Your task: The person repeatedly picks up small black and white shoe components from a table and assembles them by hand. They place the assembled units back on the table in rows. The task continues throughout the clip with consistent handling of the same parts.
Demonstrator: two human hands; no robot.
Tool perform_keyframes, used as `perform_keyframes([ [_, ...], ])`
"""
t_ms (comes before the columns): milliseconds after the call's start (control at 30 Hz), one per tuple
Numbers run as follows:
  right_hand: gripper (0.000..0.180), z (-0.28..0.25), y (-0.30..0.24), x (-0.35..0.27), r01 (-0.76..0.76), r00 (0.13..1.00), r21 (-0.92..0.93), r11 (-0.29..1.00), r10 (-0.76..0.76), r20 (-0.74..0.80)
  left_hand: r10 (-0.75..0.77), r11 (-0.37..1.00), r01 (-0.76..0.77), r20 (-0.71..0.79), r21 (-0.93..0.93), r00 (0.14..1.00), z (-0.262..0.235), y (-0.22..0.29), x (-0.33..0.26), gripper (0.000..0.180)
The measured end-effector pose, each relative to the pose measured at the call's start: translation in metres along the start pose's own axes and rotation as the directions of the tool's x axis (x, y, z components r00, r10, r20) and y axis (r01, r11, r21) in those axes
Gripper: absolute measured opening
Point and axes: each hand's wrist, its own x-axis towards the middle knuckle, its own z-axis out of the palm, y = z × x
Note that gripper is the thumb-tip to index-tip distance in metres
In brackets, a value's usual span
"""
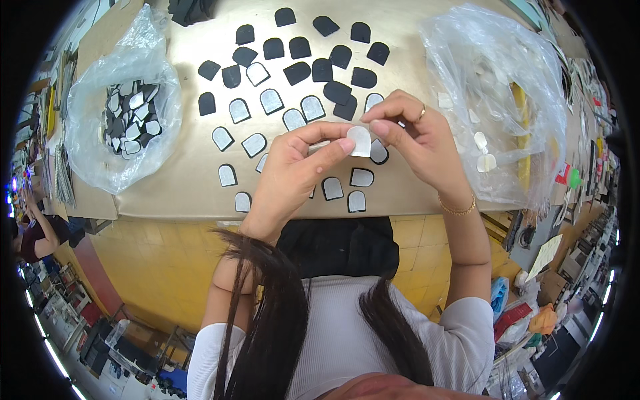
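Note:
Between the thumb and fingers of my left hand [293, 163] is a small white arch-shaped piece [359, 143], held above the table. My right hand [423, 143] is closed in a pinch right beside the piece's upper edge; what its fingertips hold, if anything, is too small to make out. Under and around my hands lie several black arch-shaped pieces with pale faces up, such as a pale-faced piece [362, 177]. Farther off, several arch pieces show their black sides, one being a black piece [273, 48].
A clear plastic bag [80, 143] at the left holds many black and white pieces. Another clear bag [467, 40] with white pieces lies at the right of the tan table [173, 200]. A person [43, 233] is at the far left.

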Motion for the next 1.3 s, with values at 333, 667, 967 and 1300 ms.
perform_keyframes([
  [333, 0.020, 0.011, -0.025, -0.019, 0.123, 0.986, -0.290, 0.949, -0.151, -0.077, 0.273, 0.885, -0.193, -0.136, 0.424, 0.952, 0.012, -0.002, -0.018, 0.023],
  [667, 0.014, 0.024, -0.015, -0.026, 0.207, 0.929, -0.311, 0.928, -0.286, -0.235, 0.806, 0.120, -0.595, 0.272, 0.794, 0.525, 0.015, -0.017, -0.009, 0.044],
  [967, 0.014, 0.020, -0.014, -0.027, 0.205, 0.950, -0.254, 0.945, -0.255, -0.181, 0.727, 0.355, -0.589, 0.181, 0.726, 0.662, 0.014, -0.010, -0.013, 0.033],
  [1300, 0.012, 0.017, -0.017, -0.031, 0.177, 0.973, -0.159, 0.971, -0.197, -0.121, 0.462, 0.768, -0.415, 0.027, 0.487, 0.886, 0.013, -0.005, -0.017, 0.020],
])
